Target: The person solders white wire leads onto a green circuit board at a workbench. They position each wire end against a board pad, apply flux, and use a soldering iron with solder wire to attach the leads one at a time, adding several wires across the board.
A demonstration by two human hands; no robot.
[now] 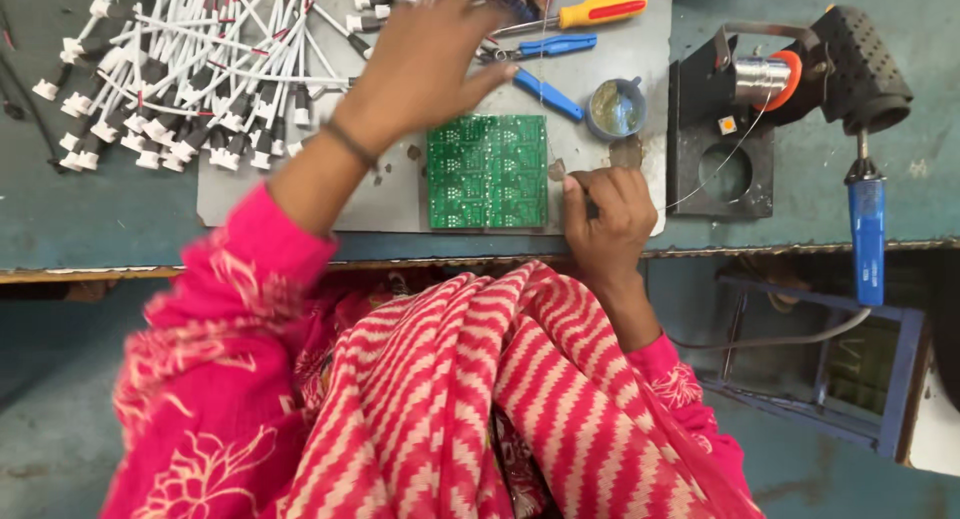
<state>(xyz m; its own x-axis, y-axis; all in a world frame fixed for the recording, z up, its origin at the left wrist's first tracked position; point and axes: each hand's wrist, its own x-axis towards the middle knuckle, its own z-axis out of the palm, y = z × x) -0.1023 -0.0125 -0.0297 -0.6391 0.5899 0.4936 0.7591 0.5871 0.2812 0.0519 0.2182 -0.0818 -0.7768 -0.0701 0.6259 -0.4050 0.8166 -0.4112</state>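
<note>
I look straight down at my workbench. My left hand (pixel 425 64) reaches forward toward twelve o'clock, fingers spread and loose, gripping nothing, hovering between the heap of white wire leads (pixel 180 69) at ten o'clock and the hand tools beyond. It is blurred, so I cannot tell whether a fingertip brushes a wire. A dark band sits on that wrist.

My right hand (pixel 605 219) rests at the near edge of the grey metal work plate (pixel 390 204), fingers curled tight around something thin and dark. What it is I cannot tell; only a stub shows. The fist sits just beside the right edge of the green circuit board panel (pixel 488 171), apparently braced on the plate for steadiness.

The panel lies flat at the plate's centre, squarely in front of me, within easy reach of both hands.

At one o'clock from the panel stands a small round tin of flux (pixel 616 109). Beyond it lie blue-handled pliers (pixel 545 49) and a yellow-and-red screwdriver (pixel 600 9). At three o'clock a black stand carries a solder spool (pixel 765 77), its fine wire trailing down toward my right hand. A blue-handled soldering iron (pixel 866 234) hangs parked in its holder further right, clear of the work.

My pink sleeves and red-and-white striped scarf (pixel 480 399) fill the foreground.
</note>
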